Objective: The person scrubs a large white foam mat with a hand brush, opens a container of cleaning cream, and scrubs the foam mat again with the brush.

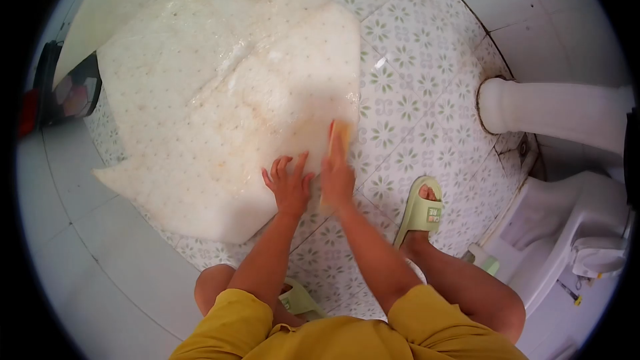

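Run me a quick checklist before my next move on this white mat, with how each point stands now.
1. Right hand gripping the yellowish tool: ok.
2. Left hand on the mat, fingers spread: ok.
3. Mat lying smooth: not ok, creases run across it.
4. Both sandals off the mat: ok, on the patterned floor.
5. Tool's underside fit for use: cannot tell, blurred and partly hidden.

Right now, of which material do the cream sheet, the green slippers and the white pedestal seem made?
Cream sheet: perhaps plastic or coated fabric, glossy where wet; it folds softly.
Green slippers: probably foam or rubber, matte, thick and moulded-looking.
White pedestal: likely glazed ceramic, smooth and rounded.
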Demonstrator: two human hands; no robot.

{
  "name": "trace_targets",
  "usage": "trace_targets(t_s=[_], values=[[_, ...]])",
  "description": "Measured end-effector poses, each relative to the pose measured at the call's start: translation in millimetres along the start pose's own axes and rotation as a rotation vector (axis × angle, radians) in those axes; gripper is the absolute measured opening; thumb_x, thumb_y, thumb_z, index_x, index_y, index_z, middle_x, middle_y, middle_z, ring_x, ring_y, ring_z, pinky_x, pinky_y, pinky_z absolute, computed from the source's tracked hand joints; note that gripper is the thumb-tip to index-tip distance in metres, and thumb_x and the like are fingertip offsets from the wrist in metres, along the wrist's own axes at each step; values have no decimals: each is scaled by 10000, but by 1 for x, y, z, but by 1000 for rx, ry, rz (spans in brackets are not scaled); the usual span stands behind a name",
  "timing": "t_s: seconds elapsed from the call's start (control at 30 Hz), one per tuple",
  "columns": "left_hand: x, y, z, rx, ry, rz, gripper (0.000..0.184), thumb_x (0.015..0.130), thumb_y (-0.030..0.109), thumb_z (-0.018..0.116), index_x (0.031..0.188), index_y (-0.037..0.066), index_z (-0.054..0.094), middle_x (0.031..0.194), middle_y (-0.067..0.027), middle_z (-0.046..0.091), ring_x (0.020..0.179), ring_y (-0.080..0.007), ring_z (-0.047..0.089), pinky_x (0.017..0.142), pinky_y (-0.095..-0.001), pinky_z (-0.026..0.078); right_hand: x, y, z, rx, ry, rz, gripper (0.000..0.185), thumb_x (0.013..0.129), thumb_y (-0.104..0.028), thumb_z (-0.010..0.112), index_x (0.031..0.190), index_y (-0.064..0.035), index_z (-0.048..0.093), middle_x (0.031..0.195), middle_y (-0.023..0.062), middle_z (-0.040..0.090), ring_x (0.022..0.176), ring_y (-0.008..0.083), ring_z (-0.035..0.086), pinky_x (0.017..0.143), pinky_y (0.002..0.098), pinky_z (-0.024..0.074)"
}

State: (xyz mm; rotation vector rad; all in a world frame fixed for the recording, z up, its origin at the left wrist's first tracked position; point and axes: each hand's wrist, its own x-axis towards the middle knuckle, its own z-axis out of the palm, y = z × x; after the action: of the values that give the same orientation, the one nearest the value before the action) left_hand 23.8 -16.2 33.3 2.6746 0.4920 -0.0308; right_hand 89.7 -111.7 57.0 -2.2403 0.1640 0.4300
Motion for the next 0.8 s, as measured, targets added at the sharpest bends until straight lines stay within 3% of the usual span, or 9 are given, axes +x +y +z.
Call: trace_targets(t_s=[0.07, 0.13, 0.23, 0.33, 0.37, 0.43, 0.53, 0.7, 0.8], values=[[-2, -4, 5, 4, -1, 2, 512, 803, 233, 672, 1296, 255, 537, 1263, -60, 392, 1268, -275, 317, 1065, -630, 135, -27, 6, 7, 62, 27, -102, 609, 907, -178, 489, 1474, -241, 274, 1088, 213, 634, 867, 405, 628, 758, 452, 497], [-2, -6, 9, 7, 66, 44, 497, 804, 237, 658, 1288, 256, 546, 1256, -64, 398, 1272, -276, 319, 1070, -621, 134, -30, 2, 6, -49, -16, -57, 608, 913, -202, 491, 1478, -237, 268, 1067, 200, 645, 820, 401, 635, 734, 442, 499], [-1, -4, 9, -12, 79, 42, 484, 806, 249, 649, 1280, 260, 551, 1251, -63, 402, 1272, -274, 322, 1075, -611, 134, 50, -18, -10, -276, -183, 125, 608, 920, -233, 492, 1482, -211, 263, 1062, 187, 653, 751, 397, 635, 687, 435, 499], [0, -4, 10, -41, 78, 24, 470, 801, 259, 664, 1259, 272, 558, 1257, -46, 404, 1272, -268, 317, 1084, -604, 148, 65, -32, -14, -183, -98, 91, 609, 922, -256, 492, 1484, -221, 259, 968, 204, 666, 704, 398, 629, 651, 447, 496], [-1, -4, 10, -45, 82, 23, 470, 801, 259, 664, 1259, 272, 558, 1257, -46, 404, 1272, -268, 317, 1084, -604, 148, 51, -26, -11, -186, -96, 87, 609, 922, -256, 492, 1484, -221, 259, 968, 204, 666, 704, 398, 629, 651, 447, 496], [-1, -5, 13, -40, 89, 13, 462, 799, 258, 662, 1248, 253, 556, 1267, -49, 405, 1280, -266, 314, 1085, -599, 153, -3, -2, 2, -54, -68, 49, 569, 891, -210, 506, 1441, -237, 361, 788, 220, 637, 712, 393, 626, 634, 474, 495], [0, -4, 15, -24, 108, 4, 461, 796, 256, 663, 1242, 237, 551, 1273, -48, 404, 1287, -261, 313, 1088, -596, 150, -37, 4, 7, -84, -35, -99, 585, 890, -214, 507, 1450, -243, 339, 775, 220, 633, 704, 397, 623, 641, 484, 493], [1, -4, 15, -39, 85, 15, 465, 794, 257, 656, 1244, 220, 544, 1274, -58, 401, 1290, -273, 310, 1093, -587, 133, 78, -35, -4, -276, -116, 36, 652, 897, -267, 520, 1482, -313, 237, 835, 231, 655, 700, 420, 621, 676, 462, 503], [1, -2, 14, -39, 95, 10, 470, 789, 264, 663, 1242, 222, 546, 1273, -55, 403, 1284, -270, 317, 1094, -579, 135, 82, -34, -2, -184, -133, 42, 667, 902, -279, 508, 1491, -315, 199, 785, 210, 647, 685, 401, 619, 656, 443, 509]])
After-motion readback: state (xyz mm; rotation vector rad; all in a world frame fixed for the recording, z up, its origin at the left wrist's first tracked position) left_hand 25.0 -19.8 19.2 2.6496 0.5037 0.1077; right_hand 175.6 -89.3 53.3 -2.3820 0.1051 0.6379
